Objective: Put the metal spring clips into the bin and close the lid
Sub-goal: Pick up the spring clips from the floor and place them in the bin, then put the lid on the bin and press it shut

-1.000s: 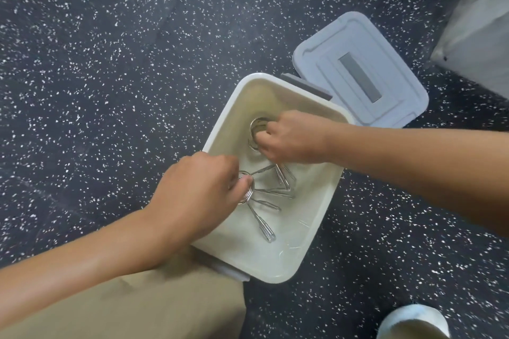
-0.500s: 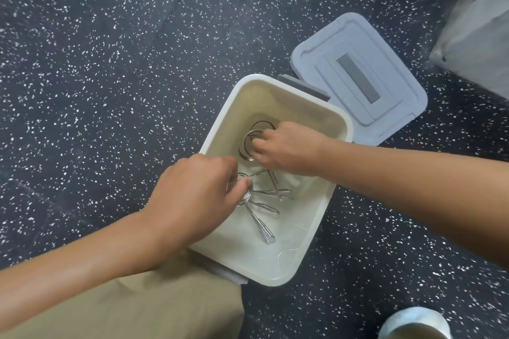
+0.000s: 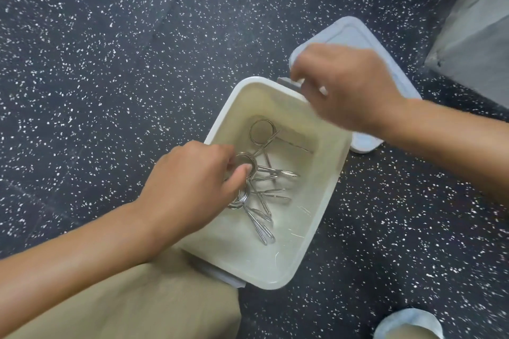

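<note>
A cream plastic bin (image 3: pixel 220 120) stands open on the dark speckled floor. Several metal spring clips (image 3: pixel 265 202) lie in it. One lone spring clip (image 3: pixel 260 132) rests by the far wall. My left hand (image 3: pixel 192 181) reaches in over the left rim, thumb and fingers pinched on the ring of a clip. The pale grey lid (image 3: pixel 358 41) lies flat on the floor behind the bin's right corner. My right hand (image 3: pixel 349 85), motion-blurred, covers the lid's near edge with its fingers curled around the left corner.
A grey block (image 3: pixel 473 30) stands at the upper right, close behind the lid. My knee in khaki trousers (image 3: pixel 137 305) touches the bin's near left corner. A pale shoe tip (image 3: pixel 407 325) shows at the bottom right. Speckled floor surrounds the bin.
My right hand let go of a clip inside the bin and moved up and right onto the lid. My left hand stayed on its clip.
</note>
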The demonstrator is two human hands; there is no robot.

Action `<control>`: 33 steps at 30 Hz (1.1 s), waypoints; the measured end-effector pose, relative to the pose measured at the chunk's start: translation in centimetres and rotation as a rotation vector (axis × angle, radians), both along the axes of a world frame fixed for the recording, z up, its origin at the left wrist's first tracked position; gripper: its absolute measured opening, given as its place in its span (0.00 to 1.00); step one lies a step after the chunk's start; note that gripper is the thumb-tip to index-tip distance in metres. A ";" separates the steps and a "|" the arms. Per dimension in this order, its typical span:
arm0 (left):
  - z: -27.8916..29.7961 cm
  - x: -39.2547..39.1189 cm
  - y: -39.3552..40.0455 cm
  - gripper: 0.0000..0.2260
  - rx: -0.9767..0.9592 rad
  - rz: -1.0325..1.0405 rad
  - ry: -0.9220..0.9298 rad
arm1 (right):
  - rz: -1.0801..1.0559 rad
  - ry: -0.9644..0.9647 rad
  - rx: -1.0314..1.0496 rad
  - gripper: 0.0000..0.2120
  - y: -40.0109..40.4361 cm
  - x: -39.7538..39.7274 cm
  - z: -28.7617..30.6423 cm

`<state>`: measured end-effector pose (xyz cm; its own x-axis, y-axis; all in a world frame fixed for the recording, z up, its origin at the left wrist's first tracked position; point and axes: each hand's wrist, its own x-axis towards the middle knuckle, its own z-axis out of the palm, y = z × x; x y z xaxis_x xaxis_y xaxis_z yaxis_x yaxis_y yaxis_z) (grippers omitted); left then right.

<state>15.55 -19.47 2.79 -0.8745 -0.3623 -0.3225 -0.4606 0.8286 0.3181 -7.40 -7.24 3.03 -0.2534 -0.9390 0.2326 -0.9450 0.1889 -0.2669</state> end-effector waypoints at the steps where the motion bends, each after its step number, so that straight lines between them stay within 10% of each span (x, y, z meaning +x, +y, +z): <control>1: 0.1 -0.1 -0.1 0.21 0.002 0.006 0.003 | -0.113 -0.008 -0.008 0.09 0.2 -1.5 0.2; 13: 0.7 -1.2 0.3 0.20 0.037 0.022 0.034 | -0.897 -0.217 0.711 0.23 4.0 -9.9 -10.3; 33: 1.5 -1.2 1.1 0.16 0.019 0.010 0.030 | -0.819 -0.024 0.824 0.22 5.8 -11.0 -10.2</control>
